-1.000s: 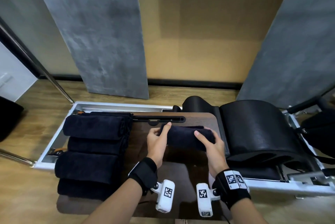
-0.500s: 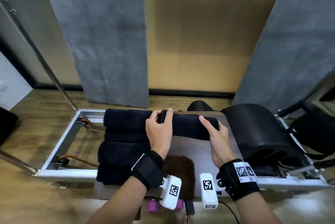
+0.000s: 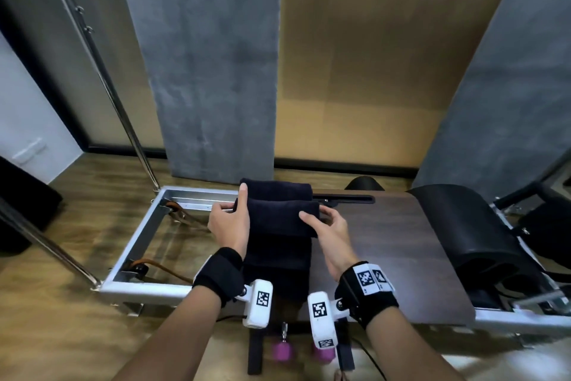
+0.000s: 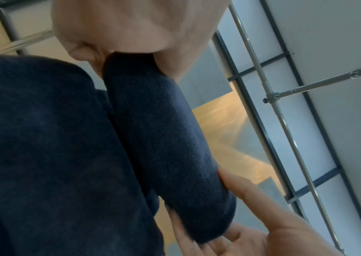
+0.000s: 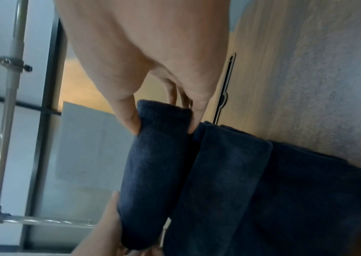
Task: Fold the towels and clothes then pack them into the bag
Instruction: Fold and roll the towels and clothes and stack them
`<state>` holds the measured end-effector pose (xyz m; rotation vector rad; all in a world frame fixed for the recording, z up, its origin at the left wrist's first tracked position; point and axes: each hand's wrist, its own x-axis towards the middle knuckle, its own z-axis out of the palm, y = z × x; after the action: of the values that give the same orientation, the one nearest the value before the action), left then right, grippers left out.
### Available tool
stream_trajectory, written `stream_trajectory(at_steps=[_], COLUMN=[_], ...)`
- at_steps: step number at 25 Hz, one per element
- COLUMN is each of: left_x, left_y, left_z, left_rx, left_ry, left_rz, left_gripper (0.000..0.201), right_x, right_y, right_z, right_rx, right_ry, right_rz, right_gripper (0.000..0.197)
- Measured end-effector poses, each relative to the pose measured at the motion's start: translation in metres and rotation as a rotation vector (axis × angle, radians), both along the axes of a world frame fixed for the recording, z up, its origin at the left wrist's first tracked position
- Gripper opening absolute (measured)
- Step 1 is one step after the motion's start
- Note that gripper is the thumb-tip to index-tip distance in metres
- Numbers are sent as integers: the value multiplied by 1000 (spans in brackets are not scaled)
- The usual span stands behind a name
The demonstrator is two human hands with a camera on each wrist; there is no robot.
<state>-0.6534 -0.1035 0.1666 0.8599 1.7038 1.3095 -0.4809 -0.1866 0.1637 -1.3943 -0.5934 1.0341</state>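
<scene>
A folded dark navy towel (image 3: 279, 217) is held at both ends, just above a row of several folded navy towels (image 3: 278, 260) on the dark wooden board (image 3: 386, 241). My left hand (image 3: 230, 220) grips its left end, thumb toward me and fingers over the far side. My right hand (image 3: 324, 223) pinches the right end. In the left wrist view the held towel (image 4: 166, 147) lies across my left fingers (image 4: 252, 225). In the right wrist view my right thumb (image 5: 129, 119) presses the towel (image 5: 153, 173) beside the stacked towels (image 5: 263, 190).
The board sits on a silver metal frame (image 3: 133, 244) with brown straps. A black padded barrel (image 3: 469, 226) fills the board's right end, with a black bag-like shape (image 3: 550, 226) behind it. Chrome poles (image 3: 123, 109) stand at left. Pink dumbbells (image 3: 282, 353) lie on the floor.
Both hands have lifted the folded towel from the middle of the board and carried it left, to just above the row of folded towels.
</scene>
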Motion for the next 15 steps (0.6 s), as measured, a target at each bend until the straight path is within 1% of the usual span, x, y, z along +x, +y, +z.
stream_trajectory(at_steps=[2, 4, 5, 6, 7, 9, 10, 12, 15], left_x=[-5, -8, -9, -10, -11, -12, -13, -16, -18], left_y=[1, -5, -10, -15, -21, -28, -29, -28, -27], left_z=[-6, -18, -25, -31, -35, -38, -38, -38, -36], left_rx=[-37, 2, 41, 73, 97, 136, 147, 152, 153], left_ry=[6, 46, 66, 67, 41, -68, -124, -191, -160], left_rz=[-64, -159, -212, -267, -318, -381, -393, -406, -442], left_gripper=[61, 59, 59, 60, 62, 61, 60, 58, 50], right_x=[-8, -15, -17, -18, -21, -26, -29, -32, -31], right_y=[5, 7, 7, 7, 8, 7, 7, 8, 8], right_z=[-11, -21, -24, -26, -28, -28, -29, -31, -32], right_rx=[-72, -129, -137, -145, -151, -155, -148, -138, -148], right_ry=[-173, -356, -404, -416, -385, -277, -268, -313, -305], right_rz=[-44, -66, -76, -76, -65, 0, 37, 75, 60], right_gripper=[38, 28, 28, 32, 36, 44, 48, 52, 51])
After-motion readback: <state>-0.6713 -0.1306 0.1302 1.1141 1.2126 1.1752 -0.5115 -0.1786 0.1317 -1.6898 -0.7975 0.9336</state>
